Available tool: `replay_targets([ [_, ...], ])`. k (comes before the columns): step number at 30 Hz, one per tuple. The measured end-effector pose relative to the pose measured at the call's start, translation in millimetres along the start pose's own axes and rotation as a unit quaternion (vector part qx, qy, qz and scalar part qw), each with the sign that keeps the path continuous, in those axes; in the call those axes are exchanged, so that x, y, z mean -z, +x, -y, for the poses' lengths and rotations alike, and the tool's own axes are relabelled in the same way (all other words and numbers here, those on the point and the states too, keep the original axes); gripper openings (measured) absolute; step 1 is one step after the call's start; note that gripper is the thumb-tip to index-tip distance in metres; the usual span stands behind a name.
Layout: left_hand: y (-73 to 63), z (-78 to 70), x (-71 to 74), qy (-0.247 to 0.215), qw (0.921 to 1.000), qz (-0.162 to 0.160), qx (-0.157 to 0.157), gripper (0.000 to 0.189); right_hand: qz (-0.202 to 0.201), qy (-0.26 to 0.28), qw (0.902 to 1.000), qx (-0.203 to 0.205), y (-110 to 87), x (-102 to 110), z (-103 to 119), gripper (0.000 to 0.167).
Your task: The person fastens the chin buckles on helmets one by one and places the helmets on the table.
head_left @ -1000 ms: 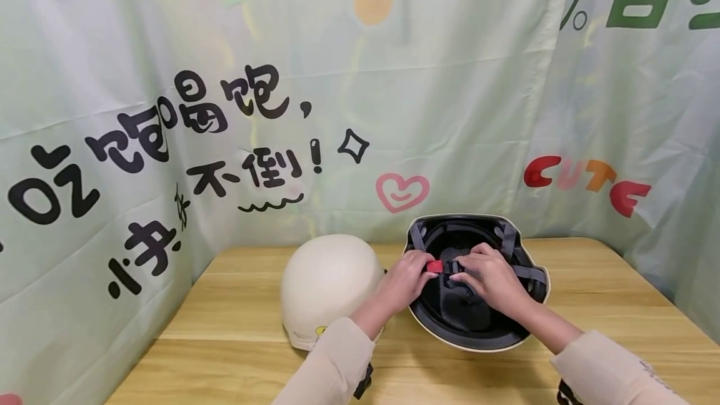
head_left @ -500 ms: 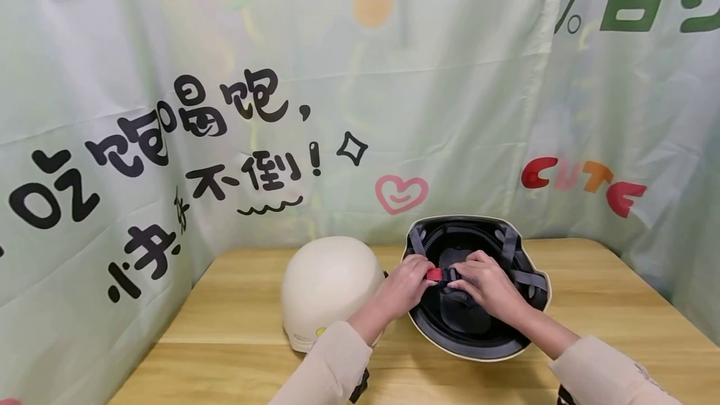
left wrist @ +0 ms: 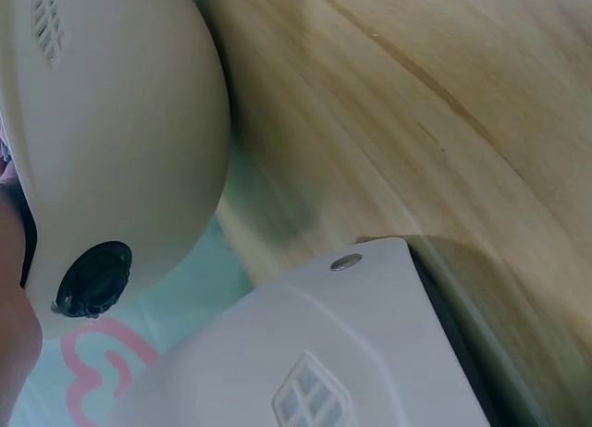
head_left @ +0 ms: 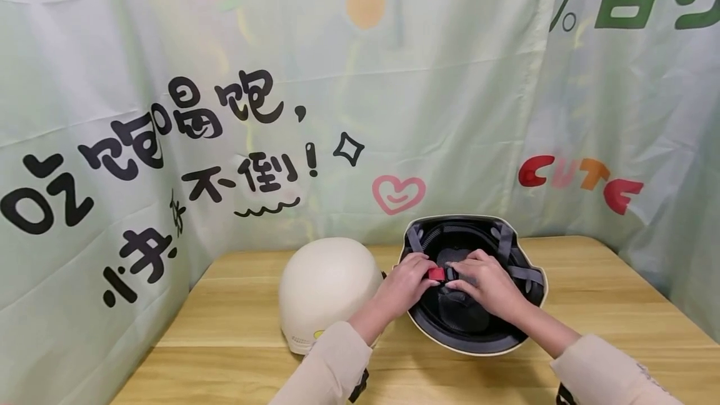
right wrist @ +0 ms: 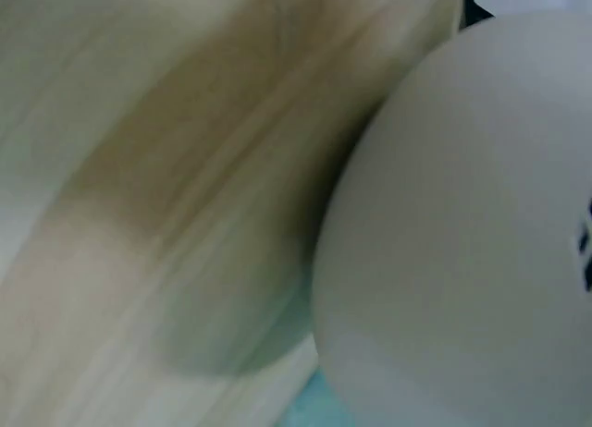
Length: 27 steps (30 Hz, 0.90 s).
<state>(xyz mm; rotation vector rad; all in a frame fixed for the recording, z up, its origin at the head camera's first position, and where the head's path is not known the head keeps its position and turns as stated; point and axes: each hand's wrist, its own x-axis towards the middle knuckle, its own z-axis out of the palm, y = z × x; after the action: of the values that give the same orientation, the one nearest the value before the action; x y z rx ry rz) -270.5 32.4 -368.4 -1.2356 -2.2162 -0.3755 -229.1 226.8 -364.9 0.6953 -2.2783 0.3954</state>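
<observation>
An upturned cream helmet (head_left: pixel 467 350) shows its black padded inside and grey straps in the head view. Over its opening, my left hand (head_left: pixel 400 286) pinches the red end of the chin-strap buckle (head_left: pixel 436 274). My right hand (head_left: pixel 488 285) pinches the black end close beside it. The red and black ends sit in line against each other; whether they are latched I cannot tell. Both wrist views show the helmet's outer shell (left wrist: pixel 139 122), (right wrist: pixel 462 233) but not the buckle; the left one includes a dark round fitting (left wrist: pixel 95 279) on it.
A second cream helmet (head_left: pixel 329 286) stands dome up to the left, partly behind my left forearm, with a black strap piece (head_left: pixel 359 386) below. Both rest on a wooden table (head_left: pixel 236 317). A printed curtain (head_left: pixel 450 111) hangs behind and at the sides.
Both hands and the buckle have dipped slightly lower over the helmet. The red and black ends look a little closer together. The second helmet stays in place.
</observation>
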Motion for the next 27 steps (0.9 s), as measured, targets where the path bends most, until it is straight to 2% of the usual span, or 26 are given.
replay_targets([
  [2, 0.8, -0.8, 1.3, -0.007, 0.9999, 0.004, 0.010, 0.025, 0.015, 0.003, 0.9998, -0.015, 1.5, 6.5, -0.6, 0.039],
  [4, 1.9, -1.6, 2.1, -0.008, 0.9997, 0.010, 0.019, 0.025, 0.014, 0.006, 0.9996, -0.024, 3.0, 13.2, -3.0, 0.042],
  [8, 4.6, -2.2, 4.2, -0.006, 0.9990, 0.027, 0.033, 0.025, -0.042, 0.004, 0.9989, -0.022, 7.3, 25.7, -11.1, 0.038],
  [13, 7.9, -2.1, 7.2, -0.007, 0.9980, 0.049, 0.039, 0.032, -0.113, 0.003, 0.9935, -0.017, 12.9, 41.7, -24.7, 0.028],
  [16, 9.5, -1.8, 7.6, -0.022, 0.9983, 0.036, 0.040, 0.038, -0.123, -0.002, 0.9917, -0.039, 13.8, 52.1, -31.7, 0.025],
  [19, 11.4, -1.1, 6.5, -0.073, 0.9950, -0.004, 0.068, 0.044, -0.105, -0.006, 0.9910, -0.082, 12.4, 61.4, -37.5, 0.022],
  [21, 13.2, 0.0, 5.5, -0.122, 0.9855, -0.040, 0.111, 0.048, -0.080, -0.003, 0.9892, -0.123, 10.8, 66.7, -41.4, 0.023],
  [23, 16.0, 2.1, 4.6, -0.176, 0.9670, -0.072, 0.170, 0.051, -0.044, 0.002, 0.9841, -0.172, 9.4, 71.1, -46.0, 0.029],
  [25, 19.5, 5.2, 3.9, -0.231, 0.9396, -0.092, 0.235, 0.053, 0.001, 0.015, 0.9738, -0.227, 9.3, 74.9, -51.2, 0.039],
  [27, 23.3, 10.2, 3.4, -0.279, 0.9060, -0.101, 0.302, 0.055, 0.060, 0.037, 0.9546, -0.289, 10.2, 78.5, -56.6, 0.053],
])
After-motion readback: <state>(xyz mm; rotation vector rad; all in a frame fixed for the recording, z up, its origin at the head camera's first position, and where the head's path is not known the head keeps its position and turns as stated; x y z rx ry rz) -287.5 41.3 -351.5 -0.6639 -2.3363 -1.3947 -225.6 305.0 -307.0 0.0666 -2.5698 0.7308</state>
